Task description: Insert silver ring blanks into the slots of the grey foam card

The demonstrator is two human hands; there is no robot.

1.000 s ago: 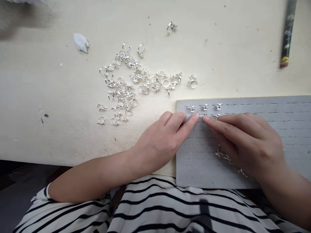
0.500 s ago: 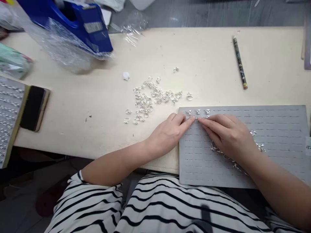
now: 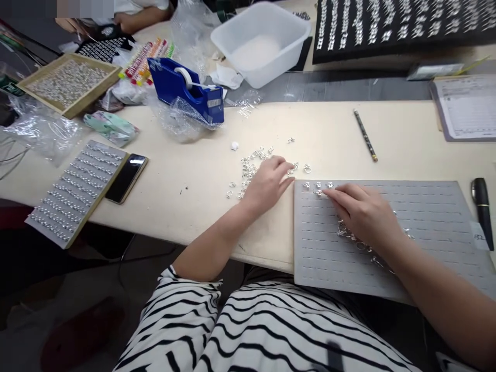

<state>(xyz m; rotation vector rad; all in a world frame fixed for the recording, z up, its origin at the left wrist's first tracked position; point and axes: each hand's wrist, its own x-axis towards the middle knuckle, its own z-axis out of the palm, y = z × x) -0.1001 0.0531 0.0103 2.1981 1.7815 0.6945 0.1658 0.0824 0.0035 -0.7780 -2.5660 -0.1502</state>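
Note:
A grey slotted ring display board [image 3: 434, 217] lies on the table in front of me. Along its top-left edge stand a few silver rings [image 3: 318, 184], and one more ring [image 3: 318, 192] sits just below them. My right hand [image 3: 364, 214] pinches at that lower ring with thumb and index finger. Loose rings [image 3: 343, 228] lie on the board, partly hidden beneath this hand. My left hand [image 3: 271, 181] is over the right side of a pile of silver rings [image 3: 248, 168], its thumb and fingers apart, and it covers some of them.
Left are a phone [image 3: 127, 178] and a filled ring board [image 3: 77, 194]. Behind stand a blue tape dispenser [image 3: 188, 93] and a white plastic tub [image 3: 267, 46]. A patterned pen [image 3: 365, 135] lies beyond the board, a black pen [image 3: 482, 212] at its right. Another person's arm [image 3: 143, 20] shows top left.
My left hand has left the board and moved up-left to the ring pile. A ring now shows in the second row at my right fingertips. The view has tilted up, showing more background.

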